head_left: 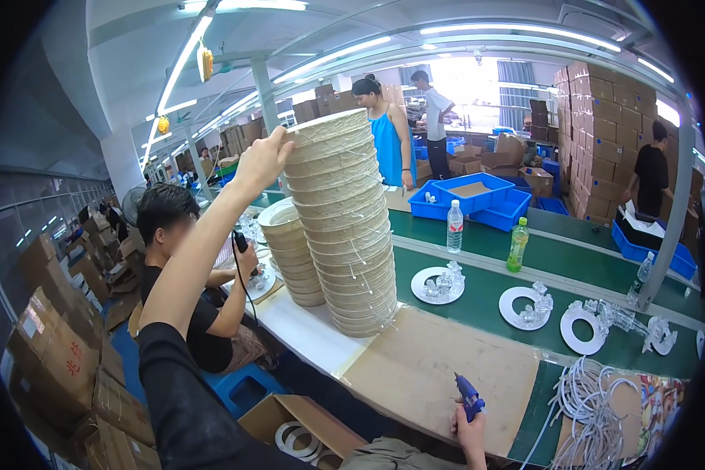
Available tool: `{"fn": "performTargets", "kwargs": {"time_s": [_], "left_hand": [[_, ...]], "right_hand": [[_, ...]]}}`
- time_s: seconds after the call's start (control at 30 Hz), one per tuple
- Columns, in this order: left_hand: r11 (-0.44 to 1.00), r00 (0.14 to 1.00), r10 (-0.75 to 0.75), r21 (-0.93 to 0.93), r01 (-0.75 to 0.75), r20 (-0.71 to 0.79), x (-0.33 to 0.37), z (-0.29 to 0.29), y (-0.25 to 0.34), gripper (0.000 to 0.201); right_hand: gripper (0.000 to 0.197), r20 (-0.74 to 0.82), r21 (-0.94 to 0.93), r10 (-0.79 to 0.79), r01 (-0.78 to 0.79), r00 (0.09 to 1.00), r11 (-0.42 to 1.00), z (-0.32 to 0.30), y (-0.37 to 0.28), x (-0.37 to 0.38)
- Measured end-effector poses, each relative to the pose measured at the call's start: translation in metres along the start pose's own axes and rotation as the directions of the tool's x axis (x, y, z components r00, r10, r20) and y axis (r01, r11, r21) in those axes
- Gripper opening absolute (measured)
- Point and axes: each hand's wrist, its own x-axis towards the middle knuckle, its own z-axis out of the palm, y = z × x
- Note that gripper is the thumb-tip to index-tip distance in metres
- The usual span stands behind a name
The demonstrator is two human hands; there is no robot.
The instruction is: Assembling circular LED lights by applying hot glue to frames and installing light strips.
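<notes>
My left hand (pixel 268 160) is raised at the upper rim of a tall stack of beige drum-shaped rings (pixel 345 227), its fingers closed over the edge of the top one. The stack leans a little to the left, and loose white threads hang down its side. Low at the right, my right hand (pixel 468 429) is wrapped round a purple glue gun (pixel 468 395), nozzle pointing up and away over the brown board (pixel 439 360). A shorter stack of similar rings (pixel 291 251) stands just left of the tall one, on a white surface.
White discs with clear crystal-like pieces (pixel 439 285) lie along the green table (pixel 486 305). Bottles (pixel 517 244) and blue bins (pixel 470 192) stand behind. Coiled white cords (pixel 591 407) lie at right. A box of white rings (pixel 290 423) is below; a co-worker (pixel 188 274) sits left.
</notes>
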Motion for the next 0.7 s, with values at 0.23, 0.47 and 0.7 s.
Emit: {"fn": "performTargets", "kwargs": {"time_s": [0.23, 0.47, 0.7], "left_hand": [[0.985, 0.992, 0.100, -0.137, -0.109, -0.073, -0.019, 0.007, -0.011, 0.049], [0.984, 0.990, 0.118, -0.126, -0.128, -0.080, -0.021, 0.018, -0.006, 0.063], [0.982, 0.997, 0.035, -0.183, -0.048, -0.073, -0.050, 0.014, -0.016, 0.070]], "right_hand": [[0.021, -0.009, -0.022, 0.029, -0.029, 1.000, 0.999, 0.005, -0.013, -0.001], [0.021, -0.018, -0.075, 0.012, -0.013, 1.000, 0.997, 0.006, -0.011, -0.004], [0.021, 0.005, -0.105, -0.026, 0.026, 1.000, 0.994, 0.006, -0.006, -0.009]]}}
